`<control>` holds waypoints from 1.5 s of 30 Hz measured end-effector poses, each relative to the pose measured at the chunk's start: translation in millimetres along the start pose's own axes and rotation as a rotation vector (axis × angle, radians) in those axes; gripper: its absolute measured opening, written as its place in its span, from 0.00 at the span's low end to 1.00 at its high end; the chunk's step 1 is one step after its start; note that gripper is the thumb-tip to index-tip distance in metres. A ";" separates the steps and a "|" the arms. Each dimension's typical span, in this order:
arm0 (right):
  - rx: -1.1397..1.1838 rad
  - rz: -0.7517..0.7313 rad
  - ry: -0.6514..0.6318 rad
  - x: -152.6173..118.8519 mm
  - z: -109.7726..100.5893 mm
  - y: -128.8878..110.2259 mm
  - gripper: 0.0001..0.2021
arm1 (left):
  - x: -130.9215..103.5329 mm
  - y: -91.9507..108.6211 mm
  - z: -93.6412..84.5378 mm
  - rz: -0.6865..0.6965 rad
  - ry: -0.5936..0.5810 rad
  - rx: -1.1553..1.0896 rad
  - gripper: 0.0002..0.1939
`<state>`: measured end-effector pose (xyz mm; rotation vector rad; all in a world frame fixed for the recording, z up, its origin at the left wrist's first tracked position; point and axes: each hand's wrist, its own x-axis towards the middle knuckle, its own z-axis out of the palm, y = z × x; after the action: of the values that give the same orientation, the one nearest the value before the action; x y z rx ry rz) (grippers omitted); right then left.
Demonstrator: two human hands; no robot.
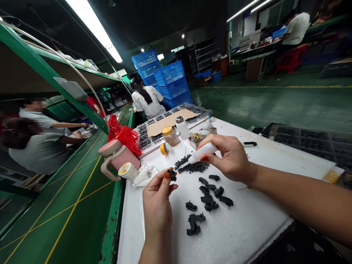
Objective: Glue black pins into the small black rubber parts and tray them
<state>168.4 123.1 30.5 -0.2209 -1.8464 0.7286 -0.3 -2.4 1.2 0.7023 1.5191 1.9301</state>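
Note:
Between thumb and fingers, my left hand (159, 196) pinches a small black part (172, 175) above the white table (220, 234). My right hand (229, 156) is closed around a white squeeze bottle (202, 153), whose narrow tip points down and left toward the black part, apart from it. Under the bottle lies a pile of tiny black pieces (195, 167). Several curved black parts (210, 198) are scattered on the table between my two forearms.
A pink mug (121, 157), white tub (128, 171), red bag (123, 134), yellow-lidded jar (170, 136), metal-capped bottle (182, 127) and yellow tape roll (164, 149) stand behind. Farther back is a compartment tray (145, 136). A black pen-like object (250, 143) lies right. Co-workers sit beyond.

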 end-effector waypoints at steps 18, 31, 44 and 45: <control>0.652 0.661 0.058 6.9 11.7 28.3 0.19 | -0.5 3.5 0.7 -0.034 0.000 -0.041 0.15; -0.285 0.370 -0.488 -6.5 40.4 55.7 0.06 | 4.3 7.2 -3.1 -0.026 0.082 -0.144 0.15; -0.614 0.147 -0.629 -25.5 62.0 56.9 0.11 | 4.4 4.3 -10.4 0.005 0.113 -0.188 0.17; -0.624 0.157 -0.638 -24.7 61.9 59.1 0.11 | 4.3 4.3 -10.6 0.003 0.105 -0.185 0.17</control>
<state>111.5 135.0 -36.9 -0.5919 -2.6640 0.3110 -11.3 -7.2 3.3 0.5304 1.3777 2.1058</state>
